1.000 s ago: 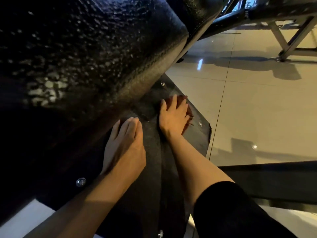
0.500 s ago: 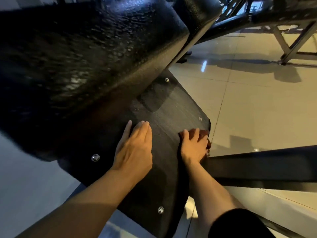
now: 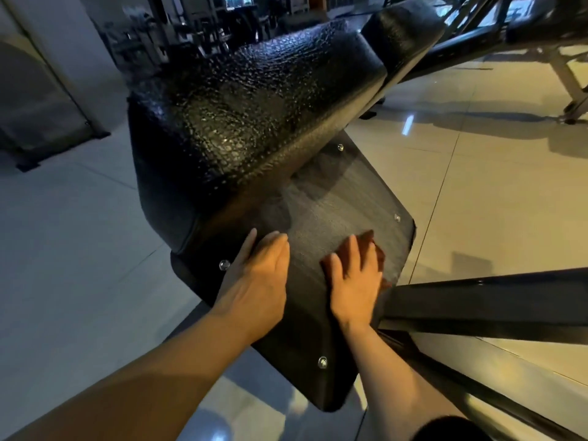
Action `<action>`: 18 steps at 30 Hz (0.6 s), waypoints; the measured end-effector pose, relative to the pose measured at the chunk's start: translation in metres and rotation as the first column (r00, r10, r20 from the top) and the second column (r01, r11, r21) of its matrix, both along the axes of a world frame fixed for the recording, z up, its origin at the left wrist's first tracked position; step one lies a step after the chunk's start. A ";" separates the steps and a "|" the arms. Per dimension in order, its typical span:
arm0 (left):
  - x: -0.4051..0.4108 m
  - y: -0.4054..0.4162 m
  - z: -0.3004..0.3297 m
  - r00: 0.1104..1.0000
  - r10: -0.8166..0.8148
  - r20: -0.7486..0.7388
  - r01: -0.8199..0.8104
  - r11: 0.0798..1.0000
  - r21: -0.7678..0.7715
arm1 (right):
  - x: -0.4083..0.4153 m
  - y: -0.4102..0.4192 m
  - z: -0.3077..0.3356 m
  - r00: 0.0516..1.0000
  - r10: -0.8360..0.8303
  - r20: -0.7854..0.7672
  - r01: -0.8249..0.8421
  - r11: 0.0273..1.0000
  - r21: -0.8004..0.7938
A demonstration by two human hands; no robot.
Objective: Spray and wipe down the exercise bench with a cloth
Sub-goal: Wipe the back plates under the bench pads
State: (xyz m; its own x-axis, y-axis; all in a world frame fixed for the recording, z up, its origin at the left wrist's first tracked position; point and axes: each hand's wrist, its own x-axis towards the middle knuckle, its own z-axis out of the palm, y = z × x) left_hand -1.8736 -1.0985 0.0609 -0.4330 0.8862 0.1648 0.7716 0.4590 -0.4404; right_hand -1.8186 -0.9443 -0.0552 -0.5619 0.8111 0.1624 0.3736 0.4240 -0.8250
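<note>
Two flat hands: left hand (image 3: 261, 275) braces the rigid bench base plate (image 3: 343, 198); right hand (image 3: 356, 275), fingers spread, presses a soft, pliable reddish cloth (image 3: 380, 253) that likely slides easily.

Glossy tiled floor (image 3: 477, 192), perhaps gym frames (image 3: 191, 33)

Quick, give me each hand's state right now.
Left hand: open, flat on the black board, holding nothing.
Right hand: open, fingers spread, pressing a reddish cloth against the board.
</note>
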 end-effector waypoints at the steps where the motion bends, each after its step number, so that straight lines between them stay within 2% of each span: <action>1: 0.003 -0.002 -0.004 0.999 0.037 0.009 -0.037 0.999 -0.014 | 0.012 0.003 -0.011 0.998 -0.056 0.020 0.057 0.995 -0.078; 3: 0.006 -0.005 -0.006 0.997 0.049 0.065 -0.051 0.998 0.027 | 0.017 0.003 -0.017 0.988 -0.138 0.071 0.149 0.970 -0.194; 4: 0.008 -0.012 -0.003 0.992 0.088 0.087 -0.088 0.996 -0.003 | 0.013 0.000 -0.011 0.977 -0.170 0.126 0.195 0.955 -0.224; 6: 0.010 -0.023 0.004 0.990 0.116 0.079 -0.115 0.993 -0.013 | -0.009 -0.013 0.016 0.960 -0.186 0.207 0.231 0.948 -0.220; 8: 0.010 -0.039 0.008 0.985 0.144 0.095 -0.149 0.988 0.042 | -0.038 -0.038 0.049 0.984 -0.106 0.143 0.124 0.984 -0.126; 10: 0.012 -0.056 0.014 0.975 0.193 0.110 -0.202 0.977 0.072 | -0.063 -0.074 0.080 0.999 0.039 0.030 -0.040 0.998 0.053; 12: 0.011 -0.072 0.009 0.985 0.152 0.083 -0.166 0.964 0.205 | -0.075 -0.102 0.098 0.988 0.154 -0.031 -0.147 0.975 0.166; 16: 0.022 -0.085 0.001 0.987 0.112 0.112 -0.134 0.967 0.214 | -0.047 -0.094 0.073 0.976 0.192 -0.099 -0.163 0.956 0.245; 18: 0.030 -0.088 -0.004 0.989 0.099 0.111 -0.115 0.982 0.153 | -0.016 -0.083 0.040 0.992 0.114 -0.060 -0.103 0.981 0.167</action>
